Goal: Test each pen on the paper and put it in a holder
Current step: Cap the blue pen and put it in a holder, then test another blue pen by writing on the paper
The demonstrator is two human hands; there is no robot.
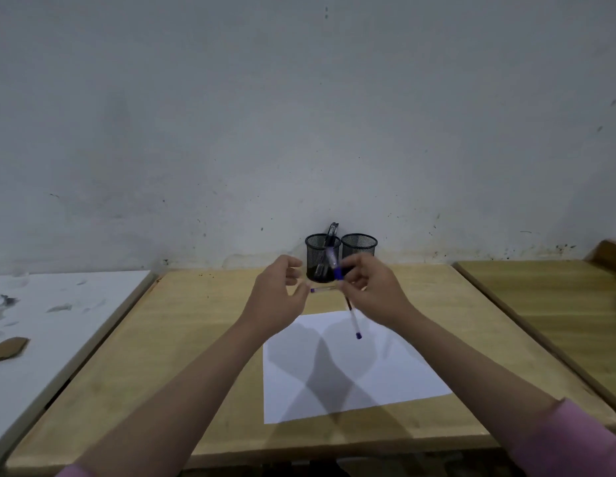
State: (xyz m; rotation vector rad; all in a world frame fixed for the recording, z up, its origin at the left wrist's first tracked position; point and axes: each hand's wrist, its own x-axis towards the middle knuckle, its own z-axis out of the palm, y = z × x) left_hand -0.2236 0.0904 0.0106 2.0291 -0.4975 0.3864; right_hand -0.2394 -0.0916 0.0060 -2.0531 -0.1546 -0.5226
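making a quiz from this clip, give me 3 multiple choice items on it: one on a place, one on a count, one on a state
1. Where do the holders stand?
A. against the wall
B. on the paper
C. at the desk's near edge

2. How many holders?
A. one
B. two
C. three

3. The right hand is:
A. flat on the paper
B. empty
C. gripping a pen

Answers: 1 A, both stand at the desk's far edge by the wall; 2 B, two mesh cups side by side; 3 C, fingers curl round a blue-capped pen.

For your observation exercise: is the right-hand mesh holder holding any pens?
No: the right holder looks empty, while the left holder has pens standing in it.
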